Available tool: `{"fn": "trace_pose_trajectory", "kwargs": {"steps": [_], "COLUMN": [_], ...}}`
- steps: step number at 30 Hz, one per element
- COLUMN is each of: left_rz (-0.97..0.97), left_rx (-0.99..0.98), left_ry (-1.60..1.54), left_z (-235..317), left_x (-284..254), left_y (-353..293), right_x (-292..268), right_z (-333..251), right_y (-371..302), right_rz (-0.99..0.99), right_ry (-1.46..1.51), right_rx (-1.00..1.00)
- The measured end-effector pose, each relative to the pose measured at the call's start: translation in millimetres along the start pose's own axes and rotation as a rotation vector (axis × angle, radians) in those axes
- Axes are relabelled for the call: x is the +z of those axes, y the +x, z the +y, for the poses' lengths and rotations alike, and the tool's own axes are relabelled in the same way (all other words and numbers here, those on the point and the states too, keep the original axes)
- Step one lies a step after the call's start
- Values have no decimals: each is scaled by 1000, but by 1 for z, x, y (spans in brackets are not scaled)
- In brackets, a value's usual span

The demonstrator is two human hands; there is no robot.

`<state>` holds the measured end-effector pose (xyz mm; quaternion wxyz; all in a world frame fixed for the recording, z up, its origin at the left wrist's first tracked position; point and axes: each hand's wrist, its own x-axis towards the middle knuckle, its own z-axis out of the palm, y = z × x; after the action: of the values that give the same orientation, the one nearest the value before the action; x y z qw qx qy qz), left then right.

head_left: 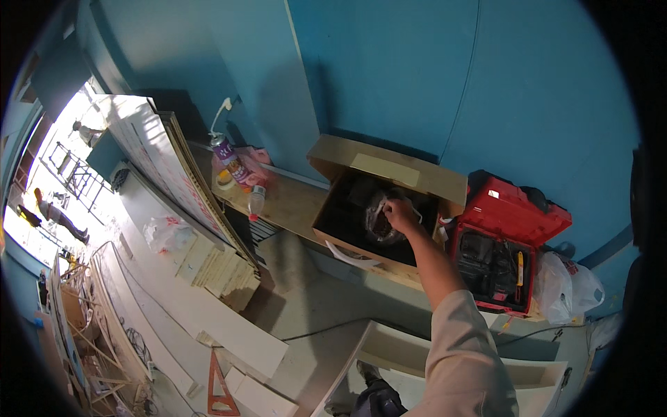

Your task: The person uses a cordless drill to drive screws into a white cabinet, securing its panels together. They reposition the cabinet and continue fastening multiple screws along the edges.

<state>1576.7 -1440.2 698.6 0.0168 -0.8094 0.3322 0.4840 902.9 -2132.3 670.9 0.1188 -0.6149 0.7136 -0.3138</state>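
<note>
My right hand [401, 214] reaches down into an open cardboard box [326, 244], its fingers closed on a clear plastic bag [381, 217]. Dark contents show through the bag, but I cannot make out what they are. The inside of the box is dark, and its lid [389, 167] is folded back toward the blue wall. A beige sleeve covers the upper part of my right arm. My left hand is outside the picture. Just right of the box lies an open red tool case [531, 226] with black items and a yellow-handled tool in it.
Left of the box, a bench [295, 208] holds a purple spray can [228, 156], a tape roll [224, 181] and a plastic bottle [257, 201]. White plastic bags [566, 288] lie beyond the case. Boards [174, 174] lean at left; an orange set square [219, 389] lies below. Two people stand far off.
</note>
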Motion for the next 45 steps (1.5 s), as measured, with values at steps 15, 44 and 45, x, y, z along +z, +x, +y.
{"fn": "trace_pose_trajectory", "kwargs": {"steps": [15, 44, 45], "left_rz": [15, -47, -45], "left_rx": [105, 36, 27], "left_ry": [69, -47, -26], "left_z": [11, -3, -6], "left_x": [-5, -16, -16], "left_y": [4, 33, 36], "right_x": [-24, -13, -12], "right_z": [-60, -42, -38], "right_y": [-29, -39, -38], "right_rz": [-456, -390, -368], "right_ry": [-550, -407, -385], "right_rx": [-103, -55, -32]}}
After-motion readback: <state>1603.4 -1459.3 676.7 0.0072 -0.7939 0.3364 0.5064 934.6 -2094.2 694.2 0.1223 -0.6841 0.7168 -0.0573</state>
